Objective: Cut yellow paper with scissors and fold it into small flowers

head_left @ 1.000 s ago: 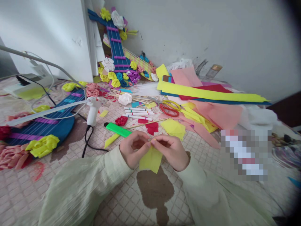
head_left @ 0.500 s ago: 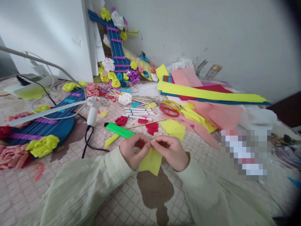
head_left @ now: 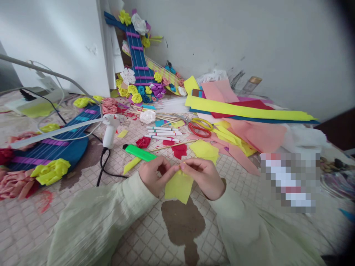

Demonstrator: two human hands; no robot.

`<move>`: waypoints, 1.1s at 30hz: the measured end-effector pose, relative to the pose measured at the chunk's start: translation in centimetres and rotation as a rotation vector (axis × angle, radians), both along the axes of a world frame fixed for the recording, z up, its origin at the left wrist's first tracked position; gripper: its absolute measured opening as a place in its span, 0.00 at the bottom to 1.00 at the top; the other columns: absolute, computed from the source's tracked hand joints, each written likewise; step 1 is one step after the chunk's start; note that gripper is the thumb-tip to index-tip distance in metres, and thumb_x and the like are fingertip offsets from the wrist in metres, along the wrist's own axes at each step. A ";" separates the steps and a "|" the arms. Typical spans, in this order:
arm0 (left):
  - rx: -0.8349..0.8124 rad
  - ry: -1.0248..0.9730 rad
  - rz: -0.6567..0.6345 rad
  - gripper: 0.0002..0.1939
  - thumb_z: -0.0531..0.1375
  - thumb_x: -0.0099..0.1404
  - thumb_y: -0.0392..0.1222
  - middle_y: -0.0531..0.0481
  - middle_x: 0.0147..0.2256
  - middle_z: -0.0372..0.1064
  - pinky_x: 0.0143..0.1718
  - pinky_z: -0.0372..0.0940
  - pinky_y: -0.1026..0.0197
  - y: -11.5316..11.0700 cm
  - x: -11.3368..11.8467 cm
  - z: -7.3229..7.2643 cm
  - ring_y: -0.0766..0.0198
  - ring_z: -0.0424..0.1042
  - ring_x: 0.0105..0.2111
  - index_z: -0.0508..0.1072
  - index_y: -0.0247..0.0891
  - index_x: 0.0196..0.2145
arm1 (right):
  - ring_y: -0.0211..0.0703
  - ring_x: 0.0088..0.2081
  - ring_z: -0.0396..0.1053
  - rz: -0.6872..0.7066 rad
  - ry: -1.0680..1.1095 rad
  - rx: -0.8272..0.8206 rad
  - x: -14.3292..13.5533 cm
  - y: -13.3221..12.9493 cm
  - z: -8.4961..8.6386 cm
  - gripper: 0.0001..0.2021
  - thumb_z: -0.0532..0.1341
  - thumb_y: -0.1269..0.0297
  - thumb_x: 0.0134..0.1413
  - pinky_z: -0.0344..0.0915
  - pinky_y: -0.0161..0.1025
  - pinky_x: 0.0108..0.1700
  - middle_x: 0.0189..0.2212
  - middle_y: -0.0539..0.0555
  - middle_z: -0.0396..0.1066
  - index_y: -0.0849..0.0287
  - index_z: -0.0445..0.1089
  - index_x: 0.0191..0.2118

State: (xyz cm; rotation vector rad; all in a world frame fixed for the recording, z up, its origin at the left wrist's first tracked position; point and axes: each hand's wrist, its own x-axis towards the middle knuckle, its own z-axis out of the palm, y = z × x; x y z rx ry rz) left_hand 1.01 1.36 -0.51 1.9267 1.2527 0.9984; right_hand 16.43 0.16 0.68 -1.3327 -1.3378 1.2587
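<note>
A small sheet of yellow crepe paper hangs down between my hands, its upper edge pinched at the fingertips. My left hand closes thumb and forefinger on the paper's top edge. Close beside it, my right hand pinches the same edge, where a bit of yellow looks rolled or crumpled. The fingers hide part of that edge. Just behind my left hand lies a bright green utility knife. More yellow paper pieces lie beyond my right hand, beside red paper petals.
A white glue gun with a black cord stands at left, near a blue paper guitar with paper flowers. Several markers, red and yellow scissors and crepe strips lie farther back. Another decorated guitar leans against the wall.
The hanging paper has shifted slightly up and to the right, and a little more of its top shows. My fingertips have moved slightly; both hands still pinch the paper.
</note>
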 end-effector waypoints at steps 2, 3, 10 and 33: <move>-0.031 -0.041 -0.038 0.12 0.54 0.55 0.46 0.54 0.18 0.62 0.20 0.58 0.68 0.0 0.0 0.0 0.72 0.61 0.18 0.64 0.34 0.21 | 0.34 0.23 0.60 -0.007 0.012 -0.011 0.0 0.1 0.0 0.09 0.60 0.61 0.41 0.58 0.32 0.26 0.19 0.49 0.65 0.62 0.69 0.24; -0.054 -0.068 -0.071 0.11 0.53 0.56 0.45 0.52 0.20 0.64 0.21 0.60 0.68 0.0 0.1 -0.1 0.71 0.63 0.19 0.66 0.34 0.24 | 0.33 0.23 0.60 -0.008 0.018 -0.011 0.1 0.1 -0.1 0.09 0.60 0.60 0.41 0.58 0.32 0.26 0.19 0.49 0.65 0.62 0.69 0.24; -0.056 -0.119 -0.120 0.09 0.53 0.56 0.41 0.49 0.23 0.68 0.25 0.63 0.67 -0.1 0.2 -0.3 0.69 0.66 0.23 0.69 0.33 0.27 | 0.34 0.24 0.60 0.027 0.027 -0.004 -0.1 0.1 0.0 0.10 0.60 0.59 0.40 0.58 0.32 0.26 0.20 0.49 0.65 0.62 0.69 0.24; -0.459 -0.357 -0.088 0.10 0.58 0.46 0.43 0.57 0.17 0.57 0.15 0.53 0.70 0.1 0.7 0.1 0.73 0.57 0.16 0.64 0.34 0.22 | 0.34 0.24 0.61 -0.118 0.113 0.023 0.4 0.5 -0.4 0.10 0.62 0.60 0.38 0.59 0.32 0.26 0.22 0.49 0.65 0.61 0.67 0.27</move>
